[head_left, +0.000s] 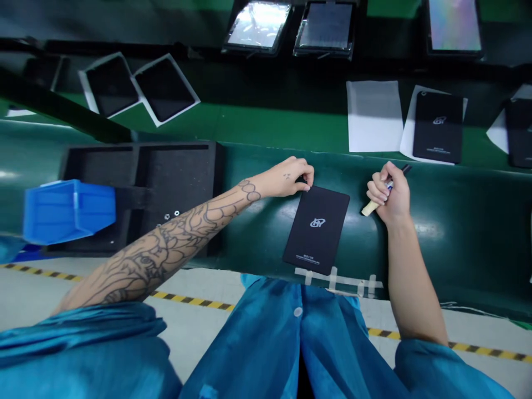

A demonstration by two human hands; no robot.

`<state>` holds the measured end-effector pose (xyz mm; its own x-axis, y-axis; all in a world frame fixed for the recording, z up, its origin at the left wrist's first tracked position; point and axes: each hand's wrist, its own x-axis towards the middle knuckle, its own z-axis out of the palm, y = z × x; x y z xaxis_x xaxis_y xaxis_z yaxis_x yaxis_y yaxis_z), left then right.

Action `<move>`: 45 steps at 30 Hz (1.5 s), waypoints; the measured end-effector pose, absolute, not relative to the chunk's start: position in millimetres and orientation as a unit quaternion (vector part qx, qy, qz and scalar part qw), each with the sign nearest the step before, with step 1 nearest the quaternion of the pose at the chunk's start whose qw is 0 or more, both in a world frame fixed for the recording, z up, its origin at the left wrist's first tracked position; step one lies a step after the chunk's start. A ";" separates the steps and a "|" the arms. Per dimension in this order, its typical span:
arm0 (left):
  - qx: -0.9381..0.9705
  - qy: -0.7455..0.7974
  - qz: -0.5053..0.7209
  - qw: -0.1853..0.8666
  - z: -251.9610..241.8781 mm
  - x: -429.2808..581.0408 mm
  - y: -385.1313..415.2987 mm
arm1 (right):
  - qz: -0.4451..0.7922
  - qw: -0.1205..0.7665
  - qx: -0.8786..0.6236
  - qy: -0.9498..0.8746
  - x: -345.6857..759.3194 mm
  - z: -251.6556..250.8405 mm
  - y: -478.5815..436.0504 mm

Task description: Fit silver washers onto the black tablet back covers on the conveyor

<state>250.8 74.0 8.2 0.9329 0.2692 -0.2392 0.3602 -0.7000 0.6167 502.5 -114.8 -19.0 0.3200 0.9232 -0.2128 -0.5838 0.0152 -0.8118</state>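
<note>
A black tablet (318, 230) lies back side up on the green bench before me, its logo and small print showing. At its upper left corner my left hand (291, 176) has thumb and forefinger pinched together. Whatever small thing may be between those fingertips is hidden. To the right of the tablet, my right hand (390, 191) is wrapped around a marker-like pen (371, 208) with a pale yellow end and a black end. The pen is held above the bench, apart from the tablet.
Left of me sits a black divided tray (177, 166) with small metal rings and a blue bin (68, 210). Beyond the bench edge are tablets on white sheets (438, 127), a white sheet (374, 116) and screens (260, 25). Tape strips (338, 280) mark the near edge.
</note>
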 end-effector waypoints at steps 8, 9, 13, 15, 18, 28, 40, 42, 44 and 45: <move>0.879 0.284 -0.157 0.349 13.2 263.0 82.8 | 0.538 0.693 -0.440 -0.191 500.5 -23.3 -115.3; 0.872 0.306 -0.164 0.345 13.3 261.8 80.7 | 0.535 0.693 -0.445 -0.190 500.2 -23.4 -115.2; 0.846 0.379 -0.176 0.332 11.3 258.5 73.3 | 0.528 0.692 -0.453 -0.192 497.8 -22.8 -114.8; 0.834 0.412 -0.180 0.321 9.0 259.7 73.5 | 0.525 0.693 -0.456 -0.190 496.0 -22.5 -114.6; 0.832 0.433 -0.194 0.288 6.4 268.5 79.8 | 0.524 0.695 -0.457 -0.184 494.3 -23.0 -114.4; 0.944 0.206 -0.154 0.208 -4.3 334.7 99.5 | 0.522 0.699 -0.444 -0.207 494.4 -5.1 -124.6; 0.880 0.344 -0.061 0.320 -7.2 261.7 76.7 | 0.412 0.723 -0.442 -0.336 380.7 18.6 -59.9; 0.868 0.351 0.014 0.350 -2.2 236.9 58.3 | 0.389 0.714 -0.468 -0.346 369.7 13.1 -44.7; 0.847 0.364 0.118 0.370 3.6 206.5 41.3 | 0.367 0.709 -0.487 -0.354 362.4 7.3 -35.7; 0.833 0.374 0.168 0.372 7.2 188.1 34.0 | 0.357 0.708 -0.494 -0.358 359.8 4.8 -33.5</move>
